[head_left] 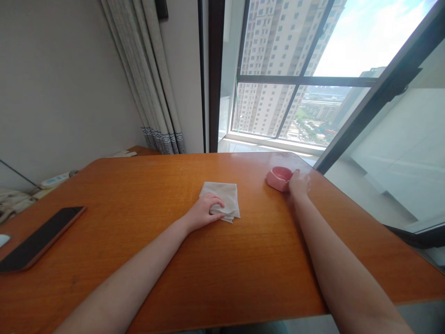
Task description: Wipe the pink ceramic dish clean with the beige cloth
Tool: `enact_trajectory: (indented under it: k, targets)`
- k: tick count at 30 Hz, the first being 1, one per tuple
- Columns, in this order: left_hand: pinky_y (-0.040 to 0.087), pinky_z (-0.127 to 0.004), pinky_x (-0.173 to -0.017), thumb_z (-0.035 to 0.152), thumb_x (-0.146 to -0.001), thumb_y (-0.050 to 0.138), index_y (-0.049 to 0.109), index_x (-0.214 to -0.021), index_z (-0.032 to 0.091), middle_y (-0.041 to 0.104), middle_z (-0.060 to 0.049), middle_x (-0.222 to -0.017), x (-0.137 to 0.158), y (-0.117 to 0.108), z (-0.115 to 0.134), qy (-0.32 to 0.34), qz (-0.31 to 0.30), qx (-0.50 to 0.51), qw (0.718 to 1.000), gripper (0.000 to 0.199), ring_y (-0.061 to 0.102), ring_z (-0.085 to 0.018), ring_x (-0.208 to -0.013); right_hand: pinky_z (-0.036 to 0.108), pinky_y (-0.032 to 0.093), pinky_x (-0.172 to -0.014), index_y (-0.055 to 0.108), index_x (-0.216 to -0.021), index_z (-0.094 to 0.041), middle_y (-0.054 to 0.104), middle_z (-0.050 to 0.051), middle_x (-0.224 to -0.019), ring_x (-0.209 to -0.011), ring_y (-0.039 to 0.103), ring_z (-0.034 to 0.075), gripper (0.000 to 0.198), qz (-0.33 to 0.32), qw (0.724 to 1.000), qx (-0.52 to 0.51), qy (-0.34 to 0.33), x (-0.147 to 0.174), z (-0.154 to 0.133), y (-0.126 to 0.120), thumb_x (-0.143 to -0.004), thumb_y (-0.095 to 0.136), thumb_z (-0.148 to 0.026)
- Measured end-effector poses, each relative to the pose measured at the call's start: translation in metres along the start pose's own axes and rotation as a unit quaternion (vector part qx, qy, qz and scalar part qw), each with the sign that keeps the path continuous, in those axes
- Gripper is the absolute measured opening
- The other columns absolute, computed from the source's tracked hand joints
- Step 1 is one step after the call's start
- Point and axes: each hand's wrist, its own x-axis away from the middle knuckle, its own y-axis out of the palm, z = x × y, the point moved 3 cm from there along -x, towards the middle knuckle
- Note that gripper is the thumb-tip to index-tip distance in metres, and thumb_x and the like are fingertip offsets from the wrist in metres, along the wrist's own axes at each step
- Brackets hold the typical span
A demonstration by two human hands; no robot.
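Note:
A folded off-white cloth (227,192) lies flat near the middle of the wooden table. My left hand (205,211) is on its left front part, fingers curled over the top and the thumb at the front edge, closed on the layers. Farther off to the right, a pink bowl (273,181) with angled sides rests on the tabletop. My right hand (299,183) grips this bowl by its right side; most of those fingers are blurred or hidden behind the wrist.
The wooden table (156,185) fills the lower view. A long dark pad (41,239) lies at its left, with part of a white object (4,240) beside it. A white power strip (55,180) is past the left edge. Curtain (153,83) and window frame stand behind.

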Motion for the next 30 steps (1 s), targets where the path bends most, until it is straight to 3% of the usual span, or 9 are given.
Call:
enact_trajectory:
  k: [2,3,6,10,14,16,22,26,30]
  targets:
    - [0.041,-0.032,-0.094,0.035,-0.073,0.068,0.064,-0.093,0.019,0.063,-0.007,-0.104,0.0,0.0,-0.001,0.004,-0.002,0.013,1.0,0.026,0.055,-0.02,-0.102,0.053,0.03,-0.102,0.043,-0.13,-0.011,0.043,0.019,-0.136,-0.129,0.035,0.031,0.049,0.089,0.993,-0.029,-0.069,0.024,-0.03,-0.015,-0.089,0.028,-0.035]
    - [0.041,-0.032,-0.093,0.034,-0.073,0.068,0.064,-0.093,0.019,0.062,-0.007,-0.104,0.0,0.0,-0.001,0.004,-0.006,0.022,1.0,0.026,0.056,-0.02,-0.101,0.051,0.028,-0.104,0.043,-0.131,-0.013,0.043,0.017,-0.137,-0.13,0.034,0.029,0.049,0.075,0.983,-0.05,-0.157,0.041,-0.051,-0.019,-0.089,0.031,-0.035]
    - [0.041,-0.032,-0.093,0.027,-0.074,0.064,0.063,-0.086,0.018,0.063,-0.006,-0.101,-0.001,0.0,0.001,0.001,-0.007,0.039,0.999,0.015,0.056,-0.019,-0.1,0.037,0.037,-0.096,0.051,-0.123,-0.018,0.06,0.01,-0.117,-0.111,0.052,0.022,0.039,-0.138,0.932,-0.088,-0.323,0.097,-0.101,-0.013,-0.091,0.032,-0.031]
    - [0.041,-0.033,-0.092,0.017,-0.074,0.057,0.059,-0.081,0.019,0.062,-0.004,-0.097,-0.001,-0.001,0.002,-0.012,0.014,0.02,1.0,0.007,0.055,-0.019,-0.096,0.029,0.043,-0.075,0.052,-0.117,-0.017,0.066,0.006,-0.089,-0.082,0.06,0.019,0.035,-0.346,0.893,0.021,-0.288,0.145,-0.118,0.009,-0.091,0.037,-0.034]
    - [0.044,-0.032,-0.082,0.032,-0.081,0.054,0.052,-0.084,0.018,0.058,-0.003,-0.087,-0.002,-0.004,-0.01,-0.089,0.147,0.089,0.981,0.014,0.054,-0.017,-0.085,0.031,0.04,-0.085,0.055,-0.105,-0.016,0.062,0.01,-0.098,-0.094,0.055,0.022,0.03,-0.27,0.91,0.0,-0.314,0.158,-0.121,0.008,-0.092,0.035,-0.035]
    - [0.046,-0.03,-0.076,0.038,-0.083,0.051,0.049,-0.085,0.019,0.057,-0.001,-0.082,-0.003,-0.005,-0.019,-0.136,0.212,0.205,0.946,0.019,0.054,-0.015,-0.078,0.033,0.039,-0.09,0.054,-0.106,-0.016,0.059,0.011,-0.104,-0.099,0.053,0.023,0.03,-0.263,0.896,-0.025,-0.356,0.171,-0.126,0.005,-0.092,0.038,-0.036]
    - [0.047,-0.031,-0.085,0.03,-0.077,0.051,0.052,-0.089,0.017,0.063,-0.003,-0.095,-0.005,-0.015,-0.038,-0.175,0.383,0.482,0.768,0.018,0.059,-0.015,-0.091,0.04,0.03,-0.102,0.053,-0.12,-0.02,0.048,0.009,-0.132,-0.122,0.039,0.025,0.034,-0.387,0.797,0.026,-0.463,0.211,-0.131,0.014,-0.087,0.045,-0.026]
    - [0.047,-0.029,-0.082,0.025,-0.073,0.051,0.05,-0.085,0.017,0.061,-0.001,-0.088,0.005,-0.027,-0.052,-0.215,0.512,0.43,0.712,0.014,0.059,-0.014,-0.085,0.035,0.034,-0.098,0.057,-0.107,-0.019,0.054,0.008,-0.119,-0.113,0.045,0.022,0.029,-0.408,0.8,0.083,-0.432,0.189,-0.125,0.015,-0.08,0.047,-0.019]
    - [0.045,-0.026,-0.078,0.016,-0.068,0.05,0.042,-0.085,0.021,0.052,0.002,-0.082,0.017,-0.036,-0.061,-0.275,0.58,0.307,0.702,0.019,0.054,-0.011,-0.078,0.032,0.039,-0.091,0.058,-0.099,-0.017,0.055,0.01,-0.113,-0.102,0.051,0.021,0.023,-0.399,0.815,0.12,-0.403,0.16,-0.118,0.01,-0.085,0.041,-0.022]
